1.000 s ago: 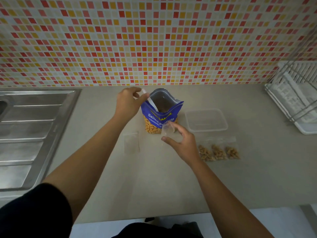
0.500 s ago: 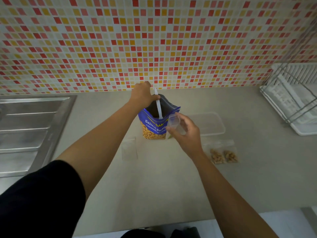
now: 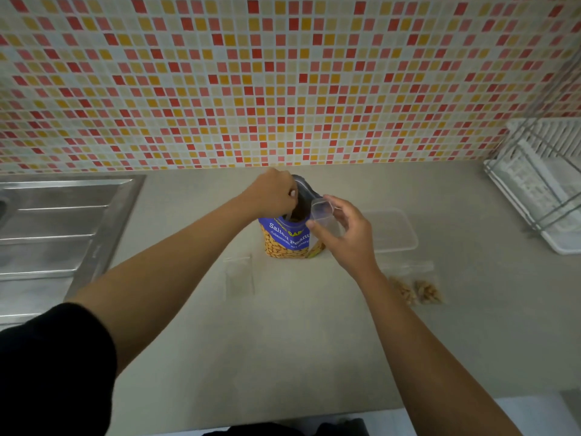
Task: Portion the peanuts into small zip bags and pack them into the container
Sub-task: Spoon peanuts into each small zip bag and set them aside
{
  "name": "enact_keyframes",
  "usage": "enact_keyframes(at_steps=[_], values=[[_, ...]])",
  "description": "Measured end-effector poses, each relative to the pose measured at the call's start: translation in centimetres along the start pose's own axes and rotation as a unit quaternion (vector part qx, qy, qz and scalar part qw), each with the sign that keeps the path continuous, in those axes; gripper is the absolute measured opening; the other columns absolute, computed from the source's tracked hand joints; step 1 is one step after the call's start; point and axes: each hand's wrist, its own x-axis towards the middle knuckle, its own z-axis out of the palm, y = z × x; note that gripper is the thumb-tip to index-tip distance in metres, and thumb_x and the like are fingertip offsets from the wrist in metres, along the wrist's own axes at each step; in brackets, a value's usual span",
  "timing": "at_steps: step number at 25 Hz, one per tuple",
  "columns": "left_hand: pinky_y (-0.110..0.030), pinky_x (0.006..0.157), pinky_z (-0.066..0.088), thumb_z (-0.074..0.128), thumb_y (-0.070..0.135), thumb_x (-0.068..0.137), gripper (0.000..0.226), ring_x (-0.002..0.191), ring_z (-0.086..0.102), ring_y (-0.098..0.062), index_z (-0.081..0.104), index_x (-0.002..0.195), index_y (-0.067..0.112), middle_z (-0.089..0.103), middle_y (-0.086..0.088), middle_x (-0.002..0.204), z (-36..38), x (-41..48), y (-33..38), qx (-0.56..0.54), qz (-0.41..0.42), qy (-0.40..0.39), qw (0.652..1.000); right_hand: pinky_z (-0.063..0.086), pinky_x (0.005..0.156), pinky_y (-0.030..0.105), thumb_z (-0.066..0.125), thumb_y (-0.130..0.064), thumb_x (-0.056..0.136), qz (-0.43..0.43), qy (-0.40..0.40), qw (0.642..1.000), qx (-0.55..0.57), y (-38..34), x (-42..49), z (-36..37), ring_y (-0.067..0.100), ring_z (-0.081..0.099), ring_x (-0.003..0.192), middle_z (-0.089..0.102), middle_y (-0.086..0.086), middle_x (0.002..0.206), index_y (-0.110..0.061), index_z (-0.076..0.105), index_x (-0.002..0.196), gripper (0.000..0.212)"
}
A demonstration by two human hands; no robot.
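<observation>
Blue glossy peanut pouch (image 3: 284,237) stands upright on the matte beige counter (image 3: 283,341), with tan nuts showing through its clear lower window. The left hand (image 3: 273,193) is curled into its open mouth, can't tell what it's gripping. The right hand (image 3: 349,234) pinches a floppy clear zip bag (image 3: 322,212) right beside the rim.

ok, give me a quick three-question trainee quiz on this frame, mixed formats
1. True or false: the clear plastic container already holds the filled zip bags.
2. The right hand holds: A) a lid B) an open small zip bag C) a cup.
3. Where does the left hand reach?

Key: 1 false, they lie on the counter in front of it. 2 B. 3 Into the open mouth of the Salted Peanuts bag.
</observation>
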Motion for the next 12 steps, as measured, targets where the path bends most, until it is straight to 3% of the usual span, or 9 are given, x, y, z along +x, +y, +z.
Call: enact_keyframes(at_steps=[3,7,12], values=[[-0.037,0.069,0.057,0.051,0.011,0.084,0.022,0.073,0.067,-0.027,0.067,0.075,-0.003,0.068,-0.014,0.071,1.0,1.0,0.4,-0.163,-0.147,0.013,0.976,0.05,0.088,0.019,0.075,-0.038,0.07,0.002,-0.013,1.0,-0.017,-0.2,0.2,-0.2,0.003,0.061,0.105,0.064,-0.003,0.117,-0.013,0.059,0.12,0.059],[-0.04,0.083,0.057,0.058,0.011,0.083,0.016,0.082,0.07,-0.028,0.069,0.082,-0.001,0.071,-0.02,0.08,1.0,0.8,-0.3,-0.342,-0.239,0.044,0.908,0.051,0.086,0.017,0.076,-0.037,0.07,-0.007,-0.019,0.999,-0.03,-0.1,0.2,-0.5,0.005,0.062,0.105,0.063,-0.002,0.119,-0.012,0.057,0.121,0.06],[-0.014,0.058,0.052,0.057,0.011,0.089,0.015,0.061,0.061,-0.011,0.067,0.088,0.0,0.065,-0.009,0.068,-0.1,-0.7,-0.9,-0.461,-0.241,0.058,0.852,0.051,0.088,0.02,0.079,-0.029,0.071,-0.005,-0.017,0.999,-0.032,-0.1,-0.1,-0.6,0.007,0.063,0.105,0.064,0.0,0.118,-0.012,0.057,0.121,0.057]])
